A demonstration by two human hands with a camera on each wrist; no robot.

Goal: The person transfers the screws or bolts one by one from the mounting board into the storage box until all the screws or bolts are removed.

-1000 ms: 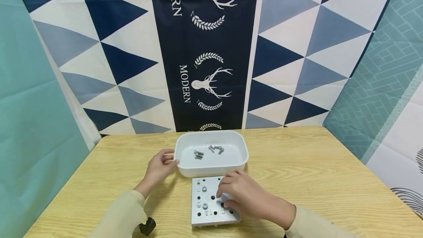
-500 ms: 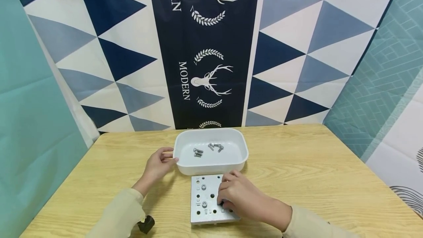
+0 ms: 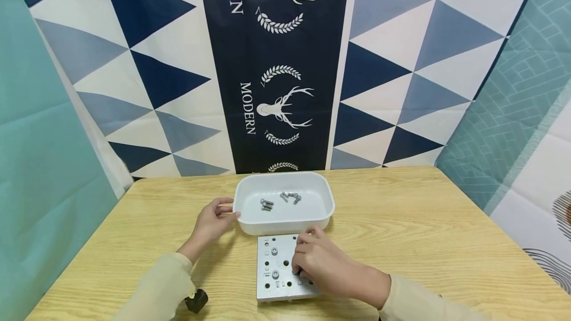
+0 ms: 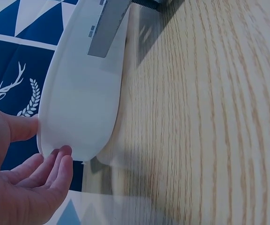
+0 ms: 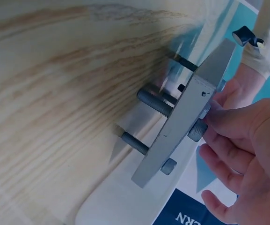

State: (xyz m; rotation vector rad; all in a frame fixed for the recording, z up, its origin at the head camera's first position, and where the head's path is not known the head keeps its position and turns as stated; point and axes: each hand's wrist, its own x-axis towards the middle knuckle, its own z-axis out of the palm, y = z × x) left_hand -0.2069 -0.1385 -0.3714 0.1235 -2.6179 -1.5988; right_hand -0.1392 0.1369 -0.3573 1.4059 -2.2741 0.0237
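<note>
My left hand [image 3: 211,222] grips the left end of a white plastic tray [image 3: 285,228], thumb and fingertips against its rim and wall. Several silver bolts [image 3: 266,204] lie loose in the tray. Just in front sits a holed metal plate [image 3: 276,293], with two bolt heads [image 3: 275,274] standing up on its left half. My right hand [image 3: 327,266] is over the plate's right side. In the right wrist view, its thumb and fingers pinch the knurled head of a thick bolt [image 5: 198,130] set in the plate; threaded shanks [image 5: 137,143] stick out underneath.
The plate and tray stand close together on a wood-grain table [image 3: 401,227]. A patterned cloth [image 3: 285,63] hangs behind the table's back edge. A small black device [image 3: 197,301] sits at my left sleeve.
My right thumb and fingers were spread apart over the plate and have come together at the bolt. The left hand stays on the tray.
</note>
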